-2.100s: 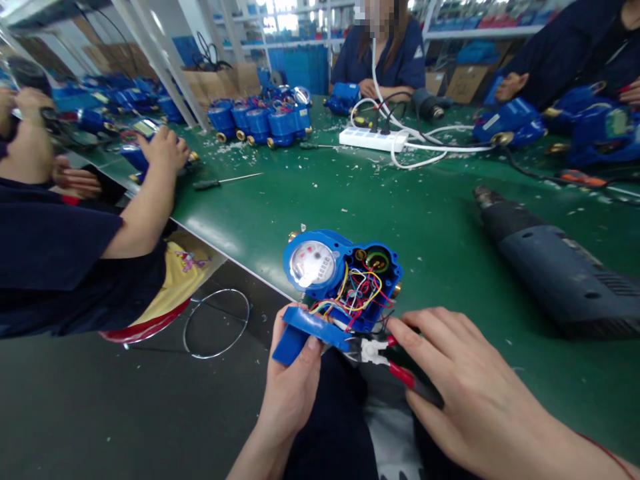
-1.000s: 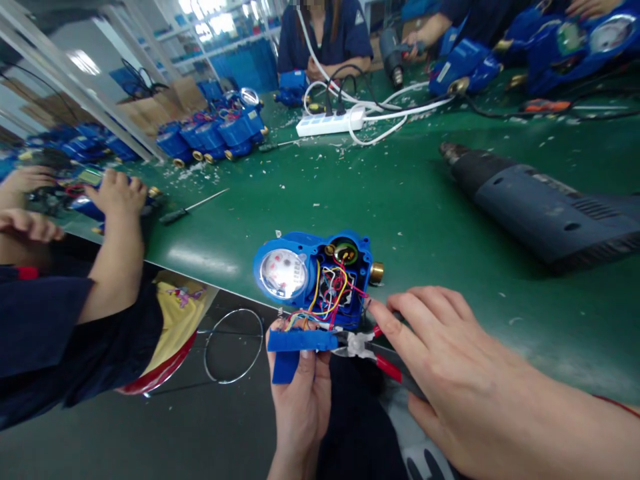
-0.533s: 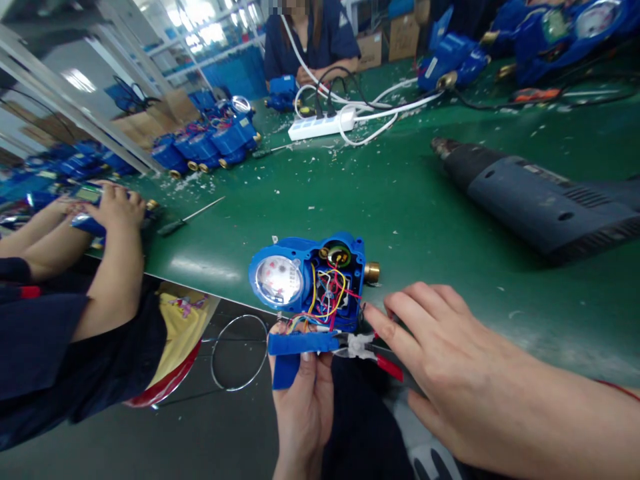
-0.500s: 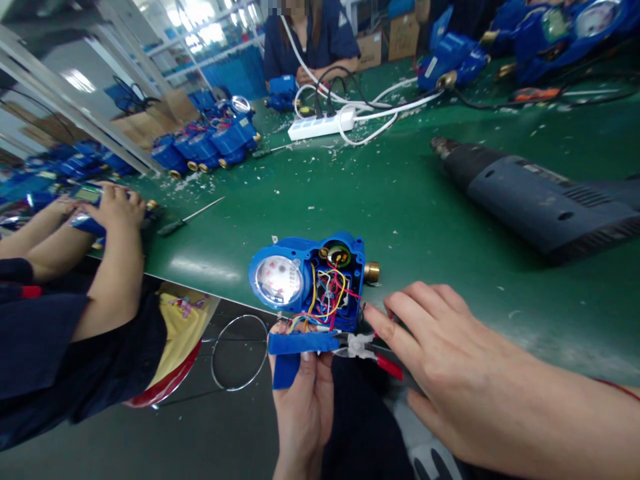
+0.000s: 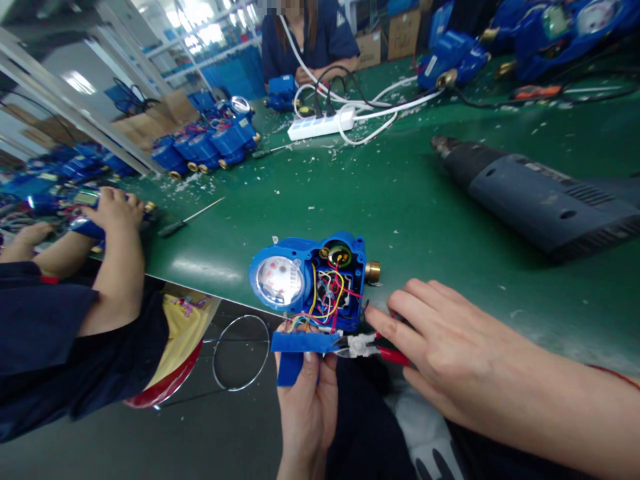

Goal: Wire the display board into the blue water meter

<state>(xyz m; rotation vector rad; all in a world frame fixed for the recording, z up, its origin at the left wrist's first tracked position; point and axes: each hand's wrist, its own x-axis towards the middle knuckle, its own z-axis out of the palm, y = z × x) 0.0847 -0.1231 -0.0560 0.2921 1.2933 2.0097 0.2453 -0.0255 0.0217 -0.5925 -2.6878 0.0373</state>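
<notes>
A blue meter housing (image 5: 306, 250) lies open at the table's near edge, with a round clear dial (image 5: 280, 281), a brass fitting (image 5: 373, 271) and coloured wires (image 5: 327, 293) showing. Below it, my left hand (image 5: 307, 407) grips a flat blue piece (image 5: 303, 343), thumb on its lower part; wires run from behind this piece into the housing. My right hand (image 5: 435, 333) holds red-handled pliers (image 5: 361, 346) beside the housing's right corner. The pliers' jaws meet the right end of the blue piece. Part of the handles is hidden by my right fingers.
A heat gun (image 5: 540, 193) lies at the right. A screwdriver (image 5: 173, 229) is at the left, near another person's hand (image 5: 117, 210). Further back are a white power strip (image 5: 320, 127), cables, more blue meters (image 5: 215, 143) and a seated person (image 5: 313, 40).
My left hand, the blue piece and the pliers have shifted slightly right. The pliers' handles look a little wider apart. At the left, the other person's far hand has drawn back from a meter.
</notes>
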